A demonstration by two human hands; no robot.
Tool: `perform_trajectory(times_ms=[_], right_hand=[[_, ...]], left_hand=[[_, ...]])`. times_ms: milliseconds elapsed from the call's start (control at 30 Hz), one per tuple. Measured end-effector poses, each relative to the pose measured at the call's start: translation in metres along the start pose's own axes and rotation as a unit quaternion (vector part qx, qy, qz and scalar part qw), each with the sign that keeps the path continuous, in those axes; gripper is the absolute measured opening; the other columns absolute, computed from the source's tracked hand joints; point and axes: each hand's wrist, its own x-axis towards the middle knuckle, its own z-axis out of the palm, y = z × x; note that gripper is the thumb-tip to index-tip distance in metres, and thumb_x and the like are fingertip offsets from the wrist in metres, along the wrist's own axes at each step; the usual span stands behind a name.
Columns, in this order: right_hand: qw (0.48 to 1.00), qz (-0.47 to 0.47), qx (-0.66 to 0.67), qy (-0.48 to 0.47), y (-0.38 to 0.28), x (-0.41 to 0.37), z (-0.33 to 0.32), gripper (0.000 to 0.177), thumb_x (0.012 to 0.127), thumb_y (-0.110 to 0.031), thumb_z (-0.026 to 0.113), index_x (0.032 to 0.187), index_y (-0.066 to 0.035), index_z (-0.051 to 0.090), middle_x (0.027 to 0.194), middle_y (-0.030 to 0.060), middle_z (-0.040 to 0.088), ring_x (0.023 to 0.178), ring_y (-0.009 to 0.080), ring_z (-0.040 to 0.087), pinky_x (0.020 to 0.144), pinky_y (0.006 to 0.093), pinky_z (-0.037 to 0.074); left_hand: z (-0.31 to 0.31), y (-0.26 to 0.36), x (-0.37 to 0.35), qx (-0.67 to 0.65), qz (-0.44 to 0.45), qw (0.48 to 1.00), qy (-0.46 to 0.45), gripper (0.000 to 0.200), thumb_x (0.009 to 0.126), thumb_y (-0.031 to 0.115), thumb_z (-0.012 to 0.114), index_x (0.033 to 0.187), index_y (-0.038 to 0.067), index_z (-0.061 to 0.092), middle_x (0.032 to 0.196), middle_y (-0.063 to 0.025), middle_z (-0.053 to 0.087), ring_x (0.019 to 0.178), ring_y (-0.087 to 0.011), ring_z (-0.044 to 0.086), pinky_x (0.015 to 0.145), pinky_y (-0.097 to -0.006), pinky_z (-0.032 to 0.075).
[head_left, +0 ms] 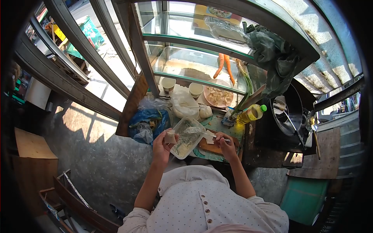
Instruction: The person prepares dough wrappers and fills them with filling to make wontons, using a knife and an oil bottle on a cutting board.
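My left hand (160, 147) holds a small pale wrapper (170, 136) upright between its fingers, at the left rim of a clear plastic tub (180, 154). Pale filling with green bits lies in the tub. My right hand (226, 144) is closed around the handle of a spoon (215, 136), whose end points left over the tub. Beneath the spoon, a few pale wrappers (209, 138) rest on a brown wooden board (213, 148). Behind the tub sits a white plastic bag (183, 104).
A blue plastic bag (143, 126) lies left of the tub. Behind are two cups (196, 89) and a pink plate (218, 105) of folded pieces. A yellow bottle (251, 113) stands at the right, near a large pot (296, 108). A glass case (194, 42) rises behind.
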Motion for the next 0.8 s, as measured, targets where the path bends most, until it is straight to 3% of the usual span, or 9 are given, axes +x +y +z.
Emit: perform_trajectory(times_ms=[133,200,267,333,367,500,567,667,800], right_hand=[[0.989,0.070,-0.124,0.046,0.013,-0.004,-0.003,0.026,0.089,-0.029,0.055,0.097,-0.005,0.060,0.096,0.0027,0.055,0.080,0.0091,0.053,0.067,0.0206,0.043],[0.969,0.093,-0.230,-0.019,0.035,-0.002,0.007,0.026,0.088,-0.027,0.056,0.104,-0.007,0.060,0.101,0.0045,0.056,0.088,0.0125,0.054,0.073,0.0223,0.044],[0.926,0.100,-0.356,-0.082,0.046,-0.001,0.023,0.028,0.088,-0.026,0.056,0.109,-0.008,0.059,0.105,0.0069,0.056,0.092,0.0154,0.055,0.077,0.0236,0.045],[0.851,0.093,-0.496,-0.147,0.046,-0.002,0.040,0.029,0.087,-0.023,0.056,0.112,-0.008,0.057,0.110,0.0099,0.055,0.092,0.0180,0.056,0.078,0.0245,0.045],[0.811,-0.049,-0.565,-0.142,0.058,-0.001,0.035,0.029,0.087,-0.019,0.056,0.113,-0.008,0.056,0.110,0.0120,0.056,0.088,0.0200,0.056,0.077,0.0254,0.045],[0.949,0.025,-0.311,-0.036,0.041,0.017,0.054,0.029,0.088,-0.018,0.055,0.114,-0.005,0.056,0.102,0.0075,0.060,0.085,0.0139,0.056,0.073,0.0242,0.045],[0.988,0.039,-0.149,-0.003,0.040,0.021,0.057,0.029,0.088,-0.016,0.055,0.114,-0.003,0.055,0.098,0.0052,0.062,0.084,0.0106,0.056,0.072,0.0232,0.045],[0.997,0.047,-0.067,0.000,0.034,0.024,0.065,0.028,0.088,-0.014,0.056,0.111,0.001,0.057,0.095,0.0040,0.062,0.082,0.0076,0.056,0.072,0.0222,0.044],[0.995,0.059,-0.076,0.032,0.033,0.020,0.067,0.026,0.087,-0.014,0.058,0.106,0.003,0.059,0.090,0.0044,0.063,0.079,0.0074,0.056,0.071,0.0222,0.044]], left_hand=[[0.001,0.011,0.001,0.109,0.088,0.990,0.029,0.030,0.092,0.022,0.047,0.107,-0.003,0.055,0.096,-0.0122,0.061,0.087,-0.0194,0.062,0.075,-0.0311,0.053],[0.001,0.008,0.003,0.099,0.067,0.993,0.010,0.030,0.092,0.022,0.047,0.106,-0.002,0.056,0.098,-0.0115,0.061,0.087,-0.0184,0.061,0.075,-0.0312,0.053],[0.005,0.002,0.004,0.080,0.037,0.996,-0.007,0.029,0.092,0.022,0.047,0.105,-0.002,0.056,0.099,-0.0111,0.061,0.087,-0.0178,0.061,0.075,-0.0314,0.053],[0.012,-0.004,0.003,0.053,0.001,0.998,-0.016,0.030,0.092,0.023,0.046,0.106,-0.002,0.056,0.099,-0.0110,0.060,0.088,-0.0176,0.061,0.075,-0.0320,0.053],[0.013,-0.007,0.003,0.047,-0.005,0.998,-0.029,0.029,0.092,0.022,0.046,0.106,-0.002,0.056,0.100,-0.0111,0.060,0.088,-0.0178,0.061,0.075,-0.0324,0.053],[0.026,-0.018,-0.001,0.045,-0.030,0.996,-0.070,0.029,0.092,0.022,0.045,0.106,-0.002,0.055,0.100,-0.0113,0.060,0.089,-0.0185,0.060,0.076,-0.0341,0.053],[0.032,-0.023,-0.003,0.064,-0.038,0.994,-0.080,0.029,0.092,0.021,0.045,0.107,-0.002,0.054,0.101,-0.0114,0.059,0.089,-0.0185,0.060,0.075,-0.0342,0.054],[0.037,-0.031,-0.002,0.110,-0.034,0.990,-0.081,0.030,0.092,0.021,0.044,0.108,-0.002,0.054,0.102,-0.0107,0.058,0.086,-0.0171,0.060,0.073,-0.0333,0.054],[0.038,-0.038,-0.001,0.173,-0.013,0.982,-0.074,0.031,0.092,0.021,0.044,0.113,0.000,0.053,0.099,-0.0090,0.059,0.078,-0.0145,0.061,0.071,-0.0316,0.054]])
